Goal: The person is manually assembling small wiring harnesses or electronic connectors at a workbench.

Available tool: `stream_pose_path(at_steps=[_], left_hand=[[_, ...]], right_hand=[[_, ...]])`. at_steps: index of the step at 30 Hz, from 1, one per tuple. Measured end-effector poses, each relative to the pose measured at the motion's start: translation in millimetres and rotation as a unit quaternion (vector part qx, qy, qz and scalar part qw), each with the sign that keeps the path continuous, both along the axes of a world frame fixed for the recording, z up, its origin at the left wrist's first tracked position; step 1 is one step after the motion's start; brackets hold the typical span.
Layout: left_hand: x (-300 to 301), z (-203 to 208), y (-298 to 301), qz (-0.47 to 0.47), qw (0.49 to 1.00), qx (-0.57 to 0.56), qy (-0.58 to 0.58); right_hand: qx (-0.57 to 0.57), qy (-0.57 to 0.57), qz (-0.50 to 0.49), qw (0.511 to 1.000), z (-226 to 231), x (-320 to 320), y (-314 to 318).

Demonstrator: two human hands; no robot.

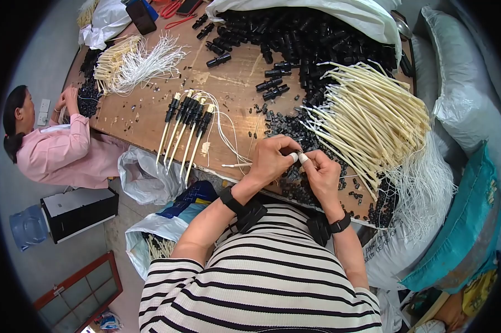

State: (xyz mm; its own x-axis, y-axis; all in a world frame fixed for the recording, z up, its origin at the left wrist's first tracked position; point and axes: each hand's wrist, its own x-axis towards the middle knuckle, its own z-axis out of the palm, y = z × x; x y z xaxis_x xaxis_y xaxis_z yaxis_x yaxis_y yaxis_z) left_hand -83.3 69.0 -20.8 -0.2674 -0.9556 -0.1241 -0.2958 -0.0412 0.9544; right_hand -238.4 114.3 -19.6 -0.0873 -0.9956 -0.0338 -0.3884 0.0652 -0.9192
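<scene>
My left hand (271,161) and my right hand (322,173) meet above the table's near edge, thumbs and fingertips pinched close together. White covers sit on both thumb tips. A thin cream stick (236,165) juts out leftward from under my left hand, with white cord beside it; its other end is hidden by the fingers. What the right fingertips pinch is too small to make out. Small black plastic pieces (295,133) lie scattered around and under the hands. Left of them rest several cream sticks with black sleeves (192,114) fitted near their far ends.
A large bundle of cream sticks (372,119) with white cords lies right, beside a heap of black connectors (306,41). Another stick bundle (120,64) lies far left on the wooden table (142,114). A person in pink (61,144) works there. Sacks (467,89) stand at right.
</scene>
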Motion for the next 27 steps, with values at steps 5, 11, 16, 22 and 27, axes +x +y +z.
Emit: stream_pose_path(at_steps=[5,11,16,22,27], left_hand=[[5.5,-4.1,-3.1,-0.076,0.988,-0.131,-0.034],[7.1,-22.0,6.1,-0.142,0.977,-0.149,-0.052],[21.1,-8.9,5.3,-0.095,0.964,-0.230,-0.098],[28.2,1.8,34.0,-0.220,0.907,-0.300,-0.199],[33.9,-1.8,31.4,-0.192,0.938,-0.238,-0.163]], right_hand=[[0.124,-0.474,-0.049,0.871,0.2,-10.7,-4.8],[0.120,-0.559,-0.030,0.820,13.3,-21.1,-3.4],[0.109,-0.399,-0.085,0.907,4.8,-27.5,-2.2],[-0.160,0.348,-0.058,0.922,3.2,-49.6,-3.9],[-0.243,0.389,0.023,0.888,43.0,-31.3,3.0]])
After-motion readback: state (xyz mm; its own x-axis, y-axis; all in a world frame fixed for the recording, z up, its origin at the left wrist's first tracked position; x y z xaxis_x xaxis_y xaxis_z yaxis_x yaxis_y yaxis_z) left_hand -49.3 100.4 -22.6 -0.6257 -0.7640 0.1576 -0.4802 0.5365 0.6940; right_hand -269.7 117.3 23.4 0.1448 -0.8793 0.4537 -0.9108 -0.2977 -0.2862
